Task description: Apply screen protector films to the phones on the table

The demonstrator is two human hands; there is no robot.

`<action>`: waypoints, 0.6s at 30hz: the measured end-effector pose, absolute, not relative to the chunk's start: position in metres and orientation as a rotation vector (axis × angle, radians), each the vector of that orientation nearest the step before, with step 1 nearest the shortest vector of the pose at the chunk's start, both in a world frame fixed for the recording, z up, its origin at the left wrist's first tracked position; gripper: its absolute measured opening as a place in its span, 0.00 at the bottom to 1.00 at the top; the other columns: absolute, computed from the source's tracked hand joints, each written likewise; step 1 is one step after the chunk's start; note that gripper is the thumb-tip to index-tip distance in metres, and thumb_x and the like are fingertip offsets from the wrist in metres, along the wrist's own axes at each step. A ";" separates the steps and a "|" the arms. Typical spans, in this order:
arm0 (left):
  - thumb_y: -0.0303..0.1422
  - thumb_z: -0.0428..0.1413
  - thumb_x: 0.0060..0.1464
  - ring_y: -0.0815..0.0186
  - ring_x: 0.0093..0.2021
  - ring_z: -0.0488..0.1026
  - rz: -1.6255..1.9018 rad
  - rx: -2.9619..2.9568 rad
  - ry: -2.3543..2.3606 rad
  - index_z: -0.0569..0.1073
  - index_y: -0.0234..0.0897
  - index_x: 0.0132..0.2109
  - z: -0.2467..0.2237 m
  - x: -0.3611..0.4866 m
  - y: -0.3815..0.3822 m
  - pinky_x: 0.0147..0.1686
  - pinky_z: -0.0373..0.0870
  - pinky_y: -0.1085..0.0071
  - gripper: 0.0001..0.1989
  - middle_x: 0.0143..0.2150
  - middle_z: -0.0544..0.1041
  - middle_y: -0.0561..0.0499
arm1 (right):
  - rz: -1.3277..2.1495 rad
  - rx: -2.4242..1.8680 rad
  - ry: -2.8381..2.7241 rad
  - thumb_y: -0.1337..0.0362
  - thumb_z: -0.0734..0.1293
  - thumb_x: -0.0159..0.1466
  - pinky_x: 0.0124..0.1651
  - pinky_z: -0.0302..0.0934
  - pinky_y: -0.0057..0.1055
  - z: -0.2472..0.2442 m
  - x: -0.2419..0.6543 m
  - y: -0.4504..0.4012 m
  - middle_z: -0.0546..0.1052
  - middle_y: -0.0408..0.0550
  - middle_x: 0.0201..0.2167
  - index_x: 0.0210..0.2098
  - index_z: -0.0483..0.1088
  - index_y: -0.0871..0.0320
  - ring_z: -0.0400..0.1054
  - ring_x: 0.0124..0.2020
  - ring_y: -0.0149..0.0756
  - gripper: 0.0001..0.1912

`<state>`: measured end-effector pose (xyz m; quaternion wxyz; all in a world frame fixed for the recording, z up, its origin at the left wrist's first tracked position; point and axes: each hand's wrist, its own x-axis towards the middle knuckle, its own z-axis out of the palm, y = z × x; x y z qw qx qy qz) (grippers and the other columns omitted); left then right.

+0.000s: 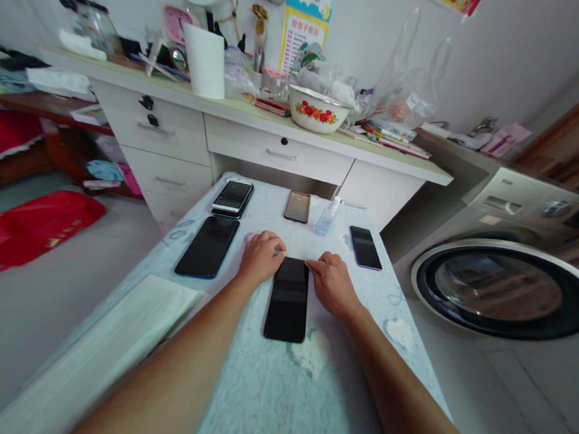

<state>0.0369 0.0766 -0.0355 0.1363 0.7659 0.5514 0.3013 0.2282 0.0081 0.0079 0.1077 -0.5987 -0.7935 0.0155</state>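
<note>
A black smartphone [287, 300] lies screen up on the cloth-covered table, between my forearms. At its upper left corner, my left hand [262, 256] has curled fingers closed against the edge. My right hand [333, 282] touches the upper right corner, its fingers bent and held together. What lies under the left fingers is partly hidden. Further left is a larger dark phone [207, 247], and behind it a small stack of phones [233, 197]. A clear spray bottle [327, 218] and a brown-edged phone case [297, 206] stand beyond my hands. Off to the right rests another phone [366, 248].
A long pale board-like piece [108, 350] lies along the table's left side. Behind stands a white desk [279, 156] bearing an enamel bowl [319, 110] and a paper roll [204, 62]. A washing machine [504, 287] is at right, a red bag [33, 227] on the floor at left.
</note>
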 end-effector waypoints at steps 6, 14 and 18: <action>0.31 0.55 0.53 0.58 0.50 0.70 0.863 2.232 1.601 0.76 0.42 0.36 -0.038 0.037 0.078 0.57 0.56 0.55 0.05 0.45 0.74 0.49 | 0.073 -1.696 -2.345 0.70 0.59 0.68 0.45 0.51 0.32 0.005 0.232 -0.005 0.70 0.50 0.36 0.50 0.75 0.53 0.61 0.40 0.38 0.17; 0.32 0.54 0.54 0.57 0.50 0.70 0.859 2.251 1.605 0.76 0.42 0.35 -0.040 0.037 0.079 0.56 0.57 0.56 0.06 0.45 0.74 0.48 | 0.157 -1.515 -2.324 0.73 0.60 0.65 0.44 0.53 0.33 -0.004 0.236 -0.012 0.70 0.49 0.34 0.49 0.76 0.56 0.61 0.39 0.38 0.18; 0.32 0.53 0.54 0.58 0.50 0.70 0.844 2.259 1.598 0.76 0.42 0.35 -0.039 0.037 0.079 0.55 0.58 0.57 0.06 0.45 0.74 0.48 | 0.157 -1.465 -2.321 0.75 0.61 0.63 0.44 0.53 0.33 -0.006 0.237 -0.011 0.70 0.49 0.34 0.48 0.76 0.56 0.61 0.39 0.38 0.18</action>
